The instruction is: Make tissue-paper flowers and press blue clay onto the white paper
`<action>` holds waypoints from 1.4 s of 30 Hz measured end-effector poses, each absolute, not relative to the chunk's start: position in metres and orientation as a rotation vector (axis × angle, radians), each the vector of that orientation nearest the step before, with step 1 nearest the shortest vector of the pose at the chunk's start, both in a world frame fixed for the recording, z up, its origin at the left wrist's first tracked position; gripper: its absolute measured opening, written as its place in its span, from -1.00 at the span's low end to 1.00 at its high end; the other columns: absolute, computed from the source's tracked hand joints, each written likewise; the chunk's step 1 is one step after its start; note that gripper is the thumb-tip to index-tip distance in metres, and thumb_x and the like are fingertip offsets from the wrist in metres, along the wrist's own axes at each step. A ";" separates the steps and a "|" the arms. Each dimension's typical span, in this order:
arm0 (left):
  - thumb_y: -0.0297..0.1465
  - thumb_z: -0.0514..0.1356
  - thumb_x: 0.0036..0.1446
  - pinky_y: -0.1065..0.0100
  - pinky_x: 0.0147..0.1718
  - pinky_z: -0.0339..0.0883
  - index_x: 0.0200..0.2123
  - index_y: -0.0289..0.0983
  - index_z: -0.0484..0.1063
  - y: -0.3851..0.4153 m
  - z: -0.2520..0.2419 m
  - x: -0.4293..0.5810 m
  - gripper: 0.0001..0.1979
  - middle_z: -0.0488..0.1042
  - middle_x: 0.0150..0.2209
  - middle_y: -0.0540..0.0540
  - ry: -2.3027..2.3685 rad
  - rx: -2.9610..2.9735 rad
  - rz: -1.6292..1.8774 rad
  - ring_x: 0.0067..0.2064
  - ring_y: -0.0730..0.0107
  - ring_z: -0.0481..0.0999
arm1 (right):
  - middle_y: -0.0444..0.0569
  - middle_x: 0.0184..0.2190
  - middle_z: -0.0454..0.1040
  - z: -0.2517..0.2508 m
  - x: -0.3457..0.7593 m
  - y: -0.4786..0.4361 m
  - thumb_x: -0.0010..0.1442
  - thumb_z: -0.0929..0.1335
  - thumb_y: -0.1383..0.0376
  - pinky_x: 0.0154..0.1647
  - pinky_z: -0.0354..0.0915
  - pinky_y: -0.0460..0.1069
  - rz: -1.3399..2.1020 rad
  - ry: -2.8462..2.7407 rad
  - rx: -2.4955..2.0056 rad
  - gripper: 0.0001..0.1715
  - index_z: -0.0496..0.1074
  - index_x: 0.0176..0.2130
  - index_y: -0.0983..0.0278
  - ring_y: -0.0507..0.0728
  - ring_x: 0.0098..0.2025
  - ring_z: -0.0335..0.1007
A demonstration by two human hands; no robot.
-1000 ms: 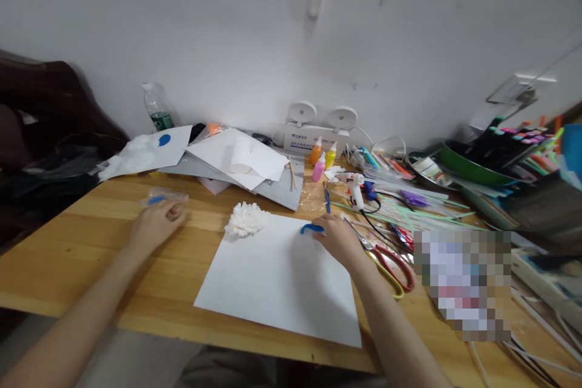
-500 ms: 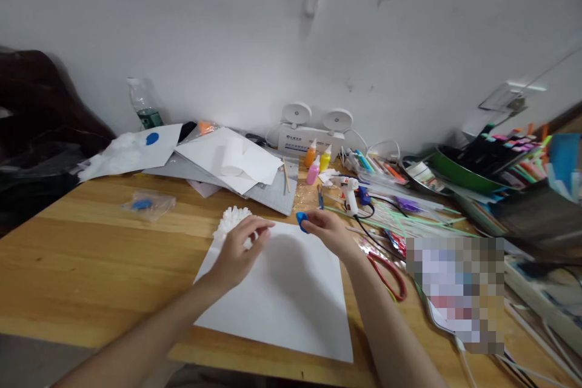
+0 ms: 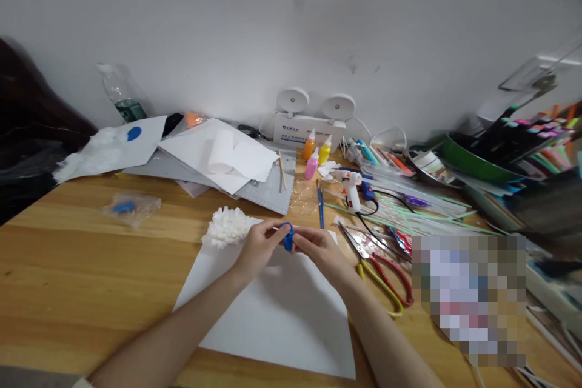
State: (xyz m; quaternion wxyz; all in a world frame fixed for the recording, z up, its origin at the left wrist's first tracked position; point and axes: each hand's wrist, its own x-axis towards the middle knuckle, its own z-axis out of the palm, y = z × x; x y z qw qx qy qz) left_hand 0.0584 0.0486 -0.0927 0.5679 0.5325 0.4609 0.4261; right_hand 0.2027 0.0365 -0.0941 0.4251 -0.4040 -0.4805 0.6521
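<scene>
Between both hands, above a white sheet of paper (image 3: 277,321), is a small, bent piece of blue clay (image 3: 288,241). My left hand (image 3: 260,247) pinches its left side between thumb and fingers. On the other side, my right hand (image 3: 321,253) grips it with thumb and fingertips. Part of the clay is hidden by the fingers. A fluffy white bunch (image 3: 226,227) lies at the sheet's upper left corner, close to my left hand. Right of my right hand lie pliers (image 3: 379,273) with one red and one yellow handle.
A clear bag (image 3: 136,209) with something blue inside lies left. Behind are white papers (image 3: 195,148) on a grey cutting mat (image 3: 275,194), paint bottles (image 3: 311,163), a paintbrush (image 3: 321,203) and a white glue gun (image 3: 350,188) with its cord. A green bowl (image 3: 473,160) of markers stands right.
My left hand has moved right and taken hold of the blue clay, which only my right hand held before. The view has shifted, showing more of the pliers.
</scene>
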 end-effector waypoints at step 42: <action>-0.40 0.20 -0.02 0.45 -0.40 0.31 -0.48 -0.31 0.45 0.042 -0.086 0.047 -0.91 0.39 -0.48 -0.02 1.057 1.461 1.099 -0.40 0.47 0.41 | -0.07 -0.56 0.41 -0.097 0.198 0.028 0.02 0.36 0.19 -0.34 0.20 -0.04 1.595 -1.062 -1.043 -0.77 0.49 -0.44 0.31 0.03 -0.46 0.27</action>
